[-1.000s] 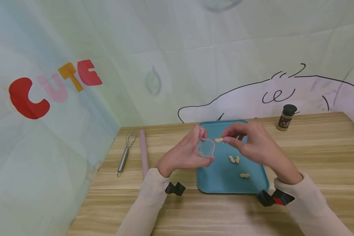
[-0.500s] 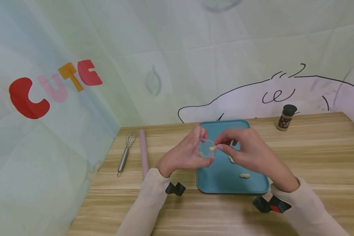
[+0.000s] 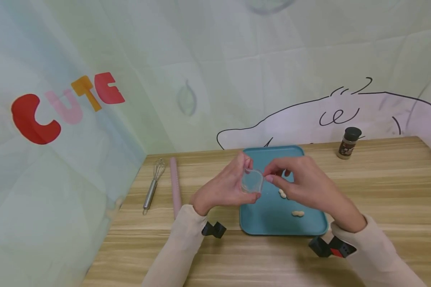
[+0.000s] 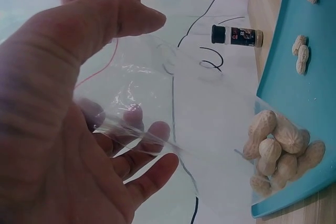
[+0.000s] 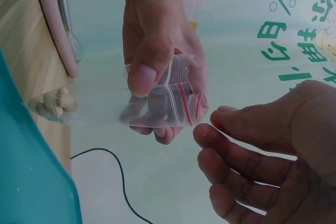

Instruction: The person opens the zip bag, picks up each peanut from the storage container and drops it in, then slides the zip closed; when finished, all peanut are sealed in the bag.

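Note:
My left hand (image 3: 227, 182) holds a clear zip bag (image 3: 252, 181) by its mouth, thumb on one side and fingers on the other, so the mouth gapes. Red and white seal lines show near the rim in the right wrist view. Several unshelled peanuts (image 4: 281, 148) lie bunched in the bag's bottom, as the left wrist view shows. Close by the bag's right rim are the fingertips of my right hand (image 3: 305, 181); its fingers are loosely bent, with nothing visible between them. Below, loose peanuts (image 3: 298, 213) lie on the blue tray (image 3: 269, 226), one partly hidden by my right hand.
A whisk (image 3: 152, 189) and a pink rolling pin (image 3: 175, 185) lie on the wooden table (image 3: 208, 259) left of the tray. At the back right stands a black-capped seasoning jar (image 3: 348, 143). Printed cloth (image 3: 201, 59) hangs behind the table.
My right hand brought a peanut leftward to the bag's mouth, where it showed half a second ago. Now the peanut is gone from the fingertips, which have drawn slightly right. My left hand kept still.

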`<state>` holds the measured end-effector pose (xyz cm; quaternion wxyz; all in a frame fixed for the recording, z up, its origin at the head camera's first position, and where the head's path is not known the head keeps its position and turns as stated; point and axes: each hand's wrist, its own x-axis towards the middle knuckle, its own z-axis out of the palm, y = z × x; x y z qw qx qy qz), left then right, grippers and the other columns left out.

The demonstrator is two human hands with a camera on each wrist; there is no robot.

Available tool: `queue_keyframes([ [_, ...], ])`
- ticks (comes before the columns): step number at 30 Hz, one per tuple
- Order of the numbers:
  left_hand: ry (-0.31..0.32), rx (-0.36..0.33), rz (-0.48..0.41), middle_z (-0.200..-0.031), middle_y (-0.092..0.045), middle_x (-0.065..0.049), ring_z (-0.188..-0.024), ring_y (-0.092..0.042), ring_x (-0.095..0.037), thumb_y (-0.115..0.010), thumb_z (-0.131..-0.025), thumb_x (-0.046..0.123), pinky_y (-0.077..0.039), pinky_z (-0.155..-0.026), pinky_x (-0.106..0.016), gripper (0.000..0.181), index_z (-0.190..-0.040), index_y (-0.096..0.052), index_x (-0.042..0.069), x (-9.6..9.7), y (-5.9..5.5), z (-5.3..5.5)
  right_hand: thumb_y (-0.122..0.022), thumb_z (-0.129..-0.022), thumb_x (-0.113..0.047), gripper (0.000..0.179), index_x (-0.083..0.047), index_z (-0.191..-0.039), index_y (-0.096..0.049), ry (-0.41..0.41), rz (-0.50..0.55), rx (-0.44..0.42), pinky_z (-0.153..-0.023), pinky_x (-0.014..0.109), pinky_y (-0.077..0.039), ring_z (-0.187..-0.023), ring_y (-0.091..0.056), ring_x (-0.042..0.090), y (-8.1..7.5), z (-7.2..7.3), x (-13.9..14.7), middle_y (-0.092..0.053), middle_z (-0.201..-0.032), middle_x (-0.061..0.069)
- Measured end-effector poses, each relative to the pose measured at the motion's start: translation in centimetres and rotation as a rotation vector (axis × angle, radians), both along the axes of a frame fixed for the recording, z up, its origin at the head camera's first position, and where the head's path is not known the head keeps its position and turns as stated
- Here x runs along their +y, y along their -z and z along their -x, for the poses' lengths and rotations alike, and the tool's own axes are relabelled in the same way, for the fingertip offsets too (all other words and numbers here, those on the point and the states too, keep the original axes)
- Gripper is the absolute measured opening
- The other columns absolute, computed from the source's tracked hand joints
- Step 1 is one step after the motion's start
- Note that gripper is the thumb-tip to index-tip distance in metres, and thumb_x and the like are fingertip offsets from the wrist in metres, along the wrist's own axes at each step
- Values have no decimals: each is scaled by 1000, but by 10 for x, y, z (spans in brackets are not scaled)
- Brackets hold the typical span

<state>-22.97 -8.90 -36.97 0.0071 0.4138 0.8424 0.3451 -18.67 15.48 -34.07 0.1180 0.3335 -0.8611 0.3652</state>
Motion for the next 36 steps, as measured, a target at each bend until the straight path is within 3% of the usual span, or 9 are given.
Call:
queue_keyframes([
  [10, -6, -1, 28, -108, -45, -12, -104, -47, -20, -84, -80, 22, -42, -87, -31, 60, -114, -38, 3, 0, -1, 0, -76, -98, -9, 13, -21, -99, -80, 7, -48, -20, -77, 28, -53, -84, -66, 2, 0, 6, 9, -75, -89, -14],
  [15, -1, -3, 27, -108, -45, -13, -105, -49, -24, -83, -80, 21, -42, -88, -31, 60, -114, -38, 2, 0, -1, 0, -76, -98, -11, 11, -21, -100, -79, -27, -92, -65, -77, 28, -54, -85, -67, 3, 2, 10, 15, -75, -89, -13],
  [18, 1, -3, 19, -108, -45, -13, -106, -51, -29, -83, -80, 21, -42, -88, -31, 59, -113, -38, 3, 0, -1, 0, -76, -98, -10, 11, -20, -100, -79, -59, -124, -119, -77, 28, -56, -87, -67, 4, 5, 15, 18, -75, -90, -13],
  [23, 2, 1, 15, -108, -45, -12, -106, -50, -25, -83, -80, 21, -43, -88, -31, 59, -113, -37, 5, 0, -1, 0, -75, -99, -10, 8, -16, -102, -80, -79, -174, -207, -76, 26, -56, -87, -67, 6, 15, 27, 25, -77, -93, -8],
  [27, 2, 12, 15, -108, -45, -11, -104, -48, -20, -82, -80, 20, -43, -88, -30, 58, -112, -37, 4, 0, -1, 0, -75, -100, -13, 9, -12, -106, -80, -84, -193, -299, -78, 27, -58, -87, -68, 7, 25, 40, 31, -80, -99, -3],
  [36, 5, 6, 18, -109, -46, -16, -102, -47, -21, -82, -79, 19, -41, -87, -29, 57, -112, -38, 1, 0, -2, -1, -73, -100, -10, 13, -5, -111, -77, -93, -188, -479, -77, 27, -56, -90, -65, 14, 55, 60, 45, -78, -102, 2],
])
